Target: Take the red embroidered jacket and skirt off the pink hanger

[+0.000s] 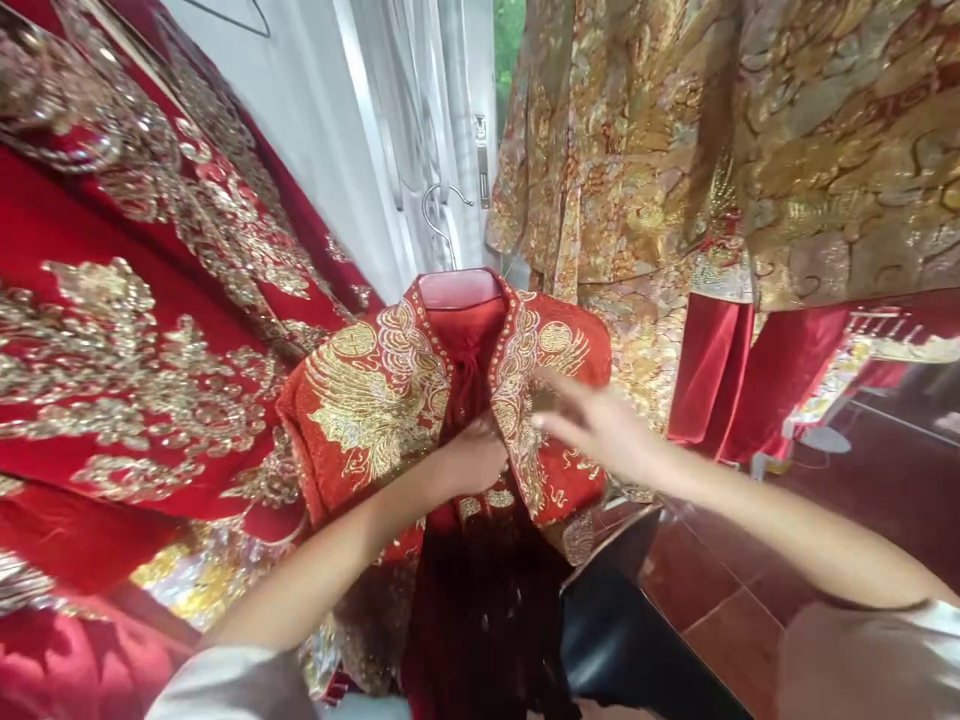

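A short red jacket (367,400) with gold embroidery hangs in front of me on a wire hanger (447,235), its front parted over a dark red garment (480,590). My left hand (476,458) reaches across the middle, fingers curled at the edge of the jacket's right-side front panel. Slightly blurred, my right hand (600,425) is over that same panel with thumb and fingers apart, and I see nothing held in it. Inside the neckline some red gathered cloth shows between the two embroidered borders.
Red garments with gold sequins (157,350) crowd the left side. Long gold patterned garments (637,150) hang at the upper right. Behind the hanger are pale curtain folds (390,110). A black glossy object (622,630) stands low, beside red-brown floor tiles (742,620).
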